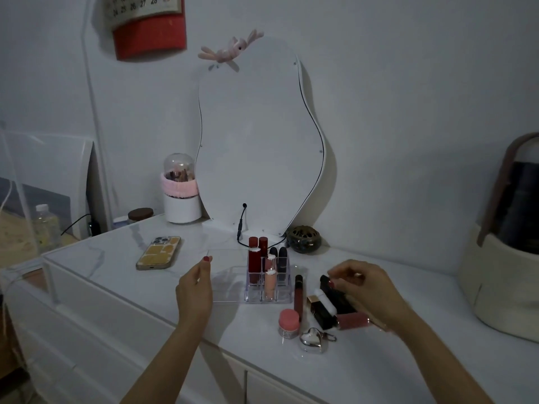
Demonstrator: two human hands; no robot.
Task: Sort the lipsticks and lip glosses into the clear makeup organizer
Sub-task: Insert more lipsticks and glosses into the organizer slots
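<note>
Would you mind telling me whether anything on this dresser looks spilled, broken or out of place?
Nothing looks spilled or broken. The only disorder is the unsorted pile by the right hand: a dark red lip gloss tube and a pink gloss tube lie flat on the white marble top, outside the clear acrylic organizer.

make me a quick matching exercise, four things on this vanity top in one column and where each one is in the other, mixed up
Things:
1. phone
2. peach lip gloss
3. silver heart charm
4. brass incense burner

Places:
A. standing in the clear organizer
B. by the foot of the mirror
C. flat on the counter, left of the left hand
D. nearest the counter's front edge, beside the pink-lidded jar

Pairs: 1-C, 2-A, 3-D, 4-B
</note>
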